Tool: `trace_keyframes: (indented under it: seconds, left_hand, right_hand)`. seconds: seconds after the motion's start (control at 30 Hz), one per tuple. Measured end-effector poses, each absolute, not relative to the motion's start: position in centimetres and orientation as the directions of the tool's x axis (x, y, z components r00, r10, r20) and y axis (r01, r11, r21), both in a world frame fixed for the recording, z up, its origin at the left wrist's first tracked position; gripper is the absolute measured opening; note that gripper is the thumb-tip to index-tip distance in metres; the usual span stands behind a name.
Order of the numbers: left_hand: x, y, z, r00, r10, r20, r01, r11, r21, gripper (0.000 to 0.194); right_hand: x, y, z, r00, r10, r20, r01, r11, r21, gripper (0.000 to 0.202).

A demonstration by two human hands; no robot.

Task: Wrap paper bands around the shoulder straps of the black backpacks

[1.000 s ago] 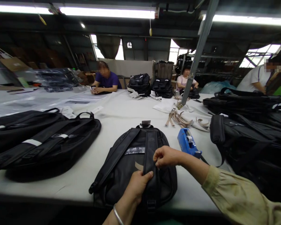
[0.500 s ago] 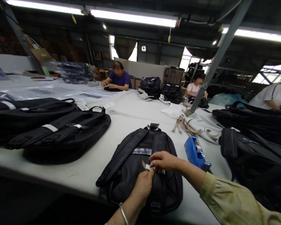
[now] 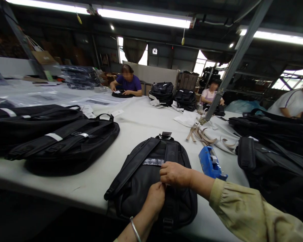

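Meeting over the smooth, rounded black backpack (image 3: pixel 136 191), the left hand (image 3: pixel 156 199) and right hand (image 3: pixel 175 173) pinch narrowly, contents hidden; an angular blue tape dispenser (image 3: pixel 207 163) sits nearby.

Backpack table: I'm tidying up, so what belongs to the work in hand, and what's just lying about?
In hand:
black backpack, under left hand and right hand
blue tape dispenser, perhaps; untouched

Lying about:
tan strips
backpacks at left

Strap (image 3: pixel 171 153) partly hidden under right hand (image 3: pixel 175 173); what left hand (image 3: pixel 155 199) pinches, unclear. Toward table's (image 3: pixel 138 117) front edge, far-left backpack (image 3: pixel 40 113) cut off by frame. White tag's (image 3: pixel 118 113) print illegible.
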State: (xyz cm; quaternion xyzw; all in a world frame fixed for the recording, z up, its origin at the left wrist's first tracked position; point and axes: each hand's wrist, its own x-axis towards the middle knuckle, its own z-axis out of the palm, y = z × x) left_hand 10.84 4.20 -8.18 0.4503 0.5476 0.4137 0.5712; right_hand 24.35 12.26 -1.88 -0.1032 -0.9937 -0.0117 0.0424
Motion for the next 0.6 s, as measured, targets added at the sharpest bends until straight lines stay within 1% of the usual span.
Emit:
trace_keyframes:
  seconds: [0.07, 0.17, 0.27, 0.37, 0.43, 0.53, 0.6]
  left_hand:
    - [10.7, 4.2, -8.2, 0.069, 0.967, -0.245, -0.020, 0.247, 0.969, 0.039]
    - [10.5, 4.2, -7.8, 0.136, 0.965, -0.226, -0.078, 0.237, 0.968, 0.029]
    - [10.5, 4.3, -7.4, 0.170, 0.965, -0.198, -0.072, 0.212, 0.975, 0.030]
    - [10.6, 4.3, -7.6, 0.105, 0.972, -0.208, 0.015, 0.208, 0.978, 0.040]
    - [10.7, 4.4, -8.1, 0.076, 0.974, -0.213, 0.081, 0.207, 0.975, 0.047]
    - [10.6, 4.4, -8.8, 0.095, 0.975, -0.199, 0.138, 0.185, 0.973, 0.054]
    - [10.6, 4.4, -9.1, 0.098, 0.973, -0.207, 0.166, 0.190, 0.968, 0.057]
  right_hand:
    - [25.7, 11.3, -3.6, -0.932, 0.295, 0.209, 0.280, 0.955, -0.097, 0.019]
    - [27.1, 8.9, -5.7, -0.785, 0.487, 0.383, 0.382, 0.867, -0.319, 0.024]
    - [27.1, 6.5, -7.1, -0.601, 0.660, 0.451, 0.437, 0.743, -0.507, 0.024]
    - [26.5, 5.4, -7.9, -0.397, 0.801, 0.449, 0.438, 0.595, -0.674, 0.018]
    - [26.1, 5.4, -8.1, -0.341, 0.835, 0.431, 0.427, 0.546, -0.721, 0.018]
    - [26.2, 5.8, -8.1, -0.390, 0.821, 0.417, 0.441, 0.564, -0.698, 0.025]
    - [26.6, 6.2, -8.0, -0.437, 0.804, 0.403, 0.439, 0.582, -0.685, 0.025]
